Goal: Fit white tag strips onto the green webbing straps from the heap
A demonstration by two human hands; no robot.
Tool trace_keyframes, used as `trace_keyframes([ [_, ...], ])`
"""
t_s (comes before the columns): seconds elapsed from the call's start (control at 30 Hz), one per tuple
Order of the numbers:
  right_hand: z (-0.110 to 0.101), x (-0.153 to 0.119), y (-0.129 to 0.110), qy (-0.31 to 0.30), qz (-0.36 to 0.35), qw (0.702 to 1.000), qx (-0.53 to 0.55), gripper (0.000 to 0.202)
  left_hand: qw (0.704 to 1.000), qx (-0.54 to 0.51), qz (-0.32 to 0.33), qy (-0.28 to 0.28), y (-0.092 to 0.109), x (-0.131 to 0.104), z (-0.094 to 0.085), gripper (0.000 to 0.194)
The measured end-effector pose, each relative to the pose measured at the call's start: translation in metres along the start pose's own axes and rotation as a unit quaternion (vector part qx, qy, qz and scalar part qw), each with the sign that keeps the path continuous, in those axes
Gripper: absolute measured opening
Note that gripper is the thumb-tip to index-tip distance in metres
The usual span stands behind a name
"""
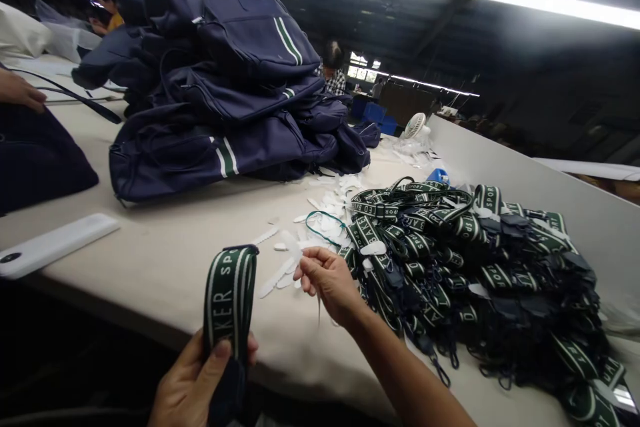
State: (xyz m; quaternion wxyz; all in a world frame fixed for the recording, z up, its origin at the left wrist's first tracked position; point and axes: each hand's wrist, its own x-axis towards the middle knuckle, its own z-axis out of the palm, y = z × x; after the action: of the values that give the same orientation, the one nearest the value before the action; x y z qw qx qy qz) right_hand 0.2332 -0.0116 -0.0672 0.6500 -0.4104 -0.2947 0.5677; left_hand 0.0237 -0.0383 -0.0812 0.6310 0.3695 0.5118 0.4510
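Observation:
Folded into a bundle, a dark green shoulder strap [225, 300] with white stripes and lettering stands upright in my left hand [193, 380]. The fingers and thumb wrap round its lower part. My right hand [330, 280] pinches a thin whitish strip [292, 245] between thumb and fingertips, over the table. Beneath and beyond it lie several loose white strips [280, 277], some with wavy edges, and a thin green loop [325, 227]. A large heap of similar straps [440, 240], with dark clips, lies just right of my right hand.
Navy bags [250, 33] with green and white stripes are piled on the cream table [165, 247]. Another person's hand [20, 90] rests on a navy bag [40, 153] at the left. A white device [60, 243] lies near the front edge. A pale partition [500, 160] and a small fan [415, 125] stand behind.

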Motion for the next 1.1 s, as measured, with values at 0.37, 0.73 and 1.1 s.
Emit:
trace_keyframes([
  [0.37, -0.009, -0.02, 0.049, 0.046, 0.052, 0.997, 0.019, 0.026, 0.992, 0.06, 0.011, -0.108, -0.001, 0.013, 0.009, 0.03],
  [0.73, -0.005, -0.039, 0.041, 0.009, -0.043, 0.999, -0.005, 0.025, 0.987, -0.065, -0.11, -0.095, 0.007, 0.006, 0.009, 0.029],
  [1.1, -0.012, -0.038, 0.077, 0.091, 0.016, 0.99, -0.106, 0.066, 0.967, 0.148, 0.051, -0.2, 0.0, 0.003, 0.007, 0.035],
])
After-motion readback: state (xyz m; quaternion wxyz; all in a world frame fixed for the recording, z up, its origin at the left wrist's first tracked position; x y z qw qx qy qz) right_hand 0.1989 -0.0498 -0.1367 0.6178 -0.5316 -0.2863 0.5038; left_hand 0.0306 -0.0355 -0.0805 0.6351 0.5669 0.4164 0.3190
